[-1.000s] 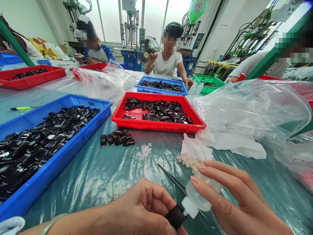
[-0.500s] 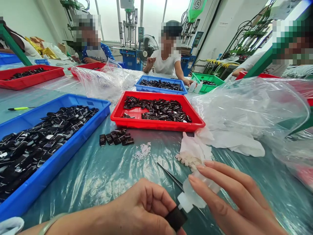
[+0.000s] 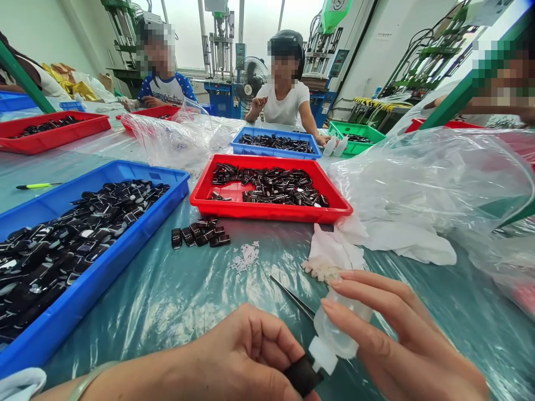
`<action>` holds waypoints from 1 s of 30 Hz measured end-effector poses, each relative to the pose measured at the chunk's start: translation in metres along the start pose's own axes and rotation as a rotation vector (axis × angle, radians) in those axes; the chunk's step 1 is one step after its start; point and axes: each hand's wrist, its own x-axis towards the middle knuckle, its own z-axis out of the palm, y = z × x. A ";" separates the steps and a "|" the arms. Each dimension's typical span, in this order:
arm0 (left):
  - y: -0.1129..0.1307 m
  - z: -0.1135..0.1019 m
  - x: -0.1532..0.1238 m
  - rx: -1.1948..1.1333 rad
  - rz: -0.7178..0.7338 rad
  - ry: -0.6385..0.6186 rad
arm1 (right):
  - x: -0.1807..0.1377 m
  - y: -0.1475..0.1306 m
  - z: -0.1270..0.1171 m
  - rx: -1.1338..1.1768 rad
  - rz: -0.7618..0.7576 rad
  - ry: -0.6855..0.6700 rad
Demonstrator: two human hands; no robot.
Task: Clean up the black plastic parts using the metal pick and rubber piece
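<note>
Pinched between thumb and fingers of my left hand (image 3: 254,356) is a small black rectangular part (image 3: 304,376). My right hand (image 3: 401,328) grips a translucent squeeze bottle (image 3: 340,320) with a white cap and short nozzle, tilted down toward the left. The nozzle tip is at the black part's upper right edge; whether it touches I cannot tell. Dark tweezers (image 3: 292,297) lie on the table behind the bottle, partly hidden by it. Beyond them are a small pile of white scraps (image 3: 246,256) and several loose black parts (image 3: 200,233).
A long blue tray (image 3: 137,236) of black parts stands at the left, a red tray (image 3: 271,211) of them ahead. Clear plastic bags (image 3: 434,172) and a white cloth (image 3: 334,245) lie to the right. Two co-workers (image 3: 286,103) sit across the table; others are partly visible at the sides.
The bottle has shifted slightly, its nozzle moving from the black part's upper corner toward its right end. My left hand still holds the part in nearly the same place.
</note>
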 end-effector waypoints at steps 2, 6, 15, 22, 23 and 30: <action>0.000 0.001 0.000 -0.012 0.011 0.014 | 0.001 0.002 0.000 0.020 -0.004 -0.004; 0.000 0.005 0.001 -0.072 0.061 0.033 | -0.001 0.010 0.003 0.074 0.013 0.034; 0.002 0.005 0.002 -0.038 0.184 0.030 | -0.003 0.024 0.010 0.195 0.571 0.027; 0.005 0.006 0.003 -0.048 0.125 0.087 | -0.010 0.048 0.000 0.265 0.874 -0.165; 0.005 0.006 0.003 -0.058 0.122 0.092 | -0.010 0.051 -0.002 0.257 0.898 -0.175; -0.003 -0.002 0.007 -0.067 0.142 0.089 | -0.006 0.066 -0.011 0.034 0.888 -0.087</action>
